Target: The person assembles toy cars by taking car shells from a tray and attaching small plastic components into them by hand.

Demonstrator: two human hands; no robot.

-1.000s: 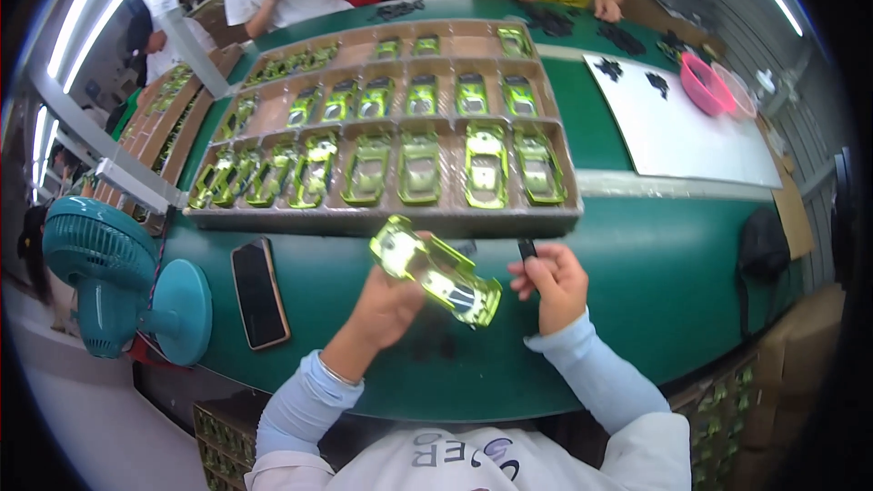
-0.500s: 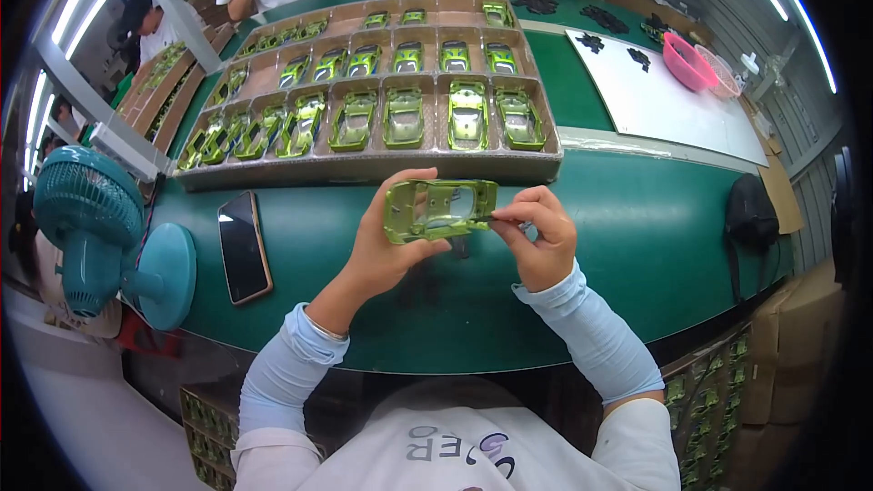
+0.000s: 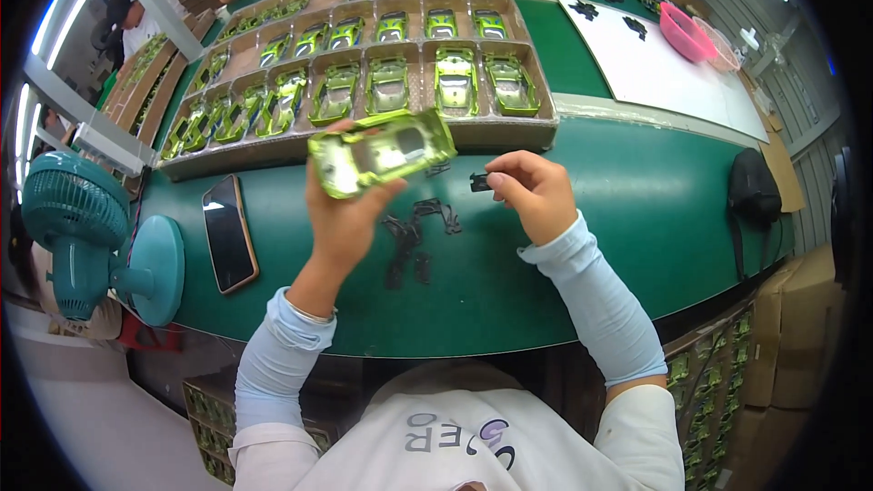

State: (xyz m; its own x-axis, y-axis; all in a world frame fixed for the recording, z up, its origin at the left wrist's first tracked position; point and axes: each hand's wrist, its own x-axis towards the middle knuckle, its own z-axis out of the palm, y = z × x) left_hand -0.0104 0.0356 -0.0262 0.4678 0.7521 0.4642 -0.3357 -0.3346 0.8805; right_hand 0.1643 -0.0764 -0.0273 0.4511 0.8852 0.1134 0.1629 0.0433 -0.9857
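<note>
Left hand (image 3: 346, 218) curled round green car shell (image 3: 386, 156), tilted, in front of tray (image 3: 509, 135). Right hand (image 3: 538, 195), just right of shell, pinches black part (image 3: 479, 182) thumb-to-fingertips. Tabletop (image 3: 637, 209) extends right to black bag (image 3: 753, 186); near edge curves below.

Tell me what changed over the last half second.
The left hand moved the green car body leftward toward the tray, turning it, away from the right hand. Neither hand let go: the right still pinches a black piece. The phone and fan stayed put.
</note>
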